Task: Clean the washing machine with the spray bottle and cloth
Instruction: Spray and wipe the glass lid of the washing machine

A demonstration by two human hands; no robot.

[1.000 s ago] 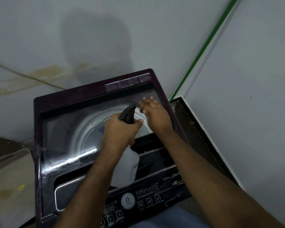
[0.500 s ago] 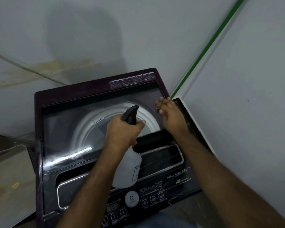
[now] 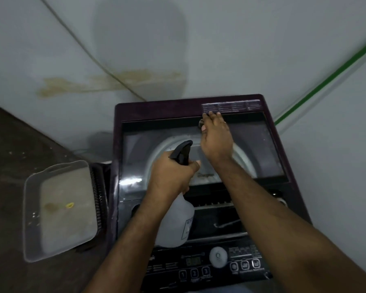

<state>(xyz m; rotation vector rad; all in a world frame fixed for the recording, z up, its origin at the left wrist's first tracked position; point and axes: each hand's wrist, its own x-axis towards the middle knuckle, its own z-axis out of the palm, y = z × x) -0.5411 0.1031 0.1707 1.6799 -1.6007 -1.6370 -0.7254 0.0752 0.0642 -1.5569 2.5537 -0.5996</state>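
Note:
A dark purple top-loading washing machine (image 3: 135,111) with a glass lid fills the centre. My left hand (image 3: 171,176) grips the neck of a translucent white spray bottle (image 3: 178,225) with a black trigger head, held over the lid's front part and pointing toward the back. My right hand (image 3: 216,138) is stretched to the lid's rear edge, palm down. Its fingertips touch the white label strip (image 3: 230,106) there. No cloth is visible.
The control panel (image 3: 218,256) with round buttons lies at the near edge. A clear plastic tub (image 3: 59,208) sits on the floor left of the machine. Walls close in behind and to the right, with a green pipe (image 3: 325,81) and a cable (image 3: 82,43).
My right hand has slid from the lid's right side up to its rear edge by the label. My left hand keeps the bottle over the lid. The view has swung left.

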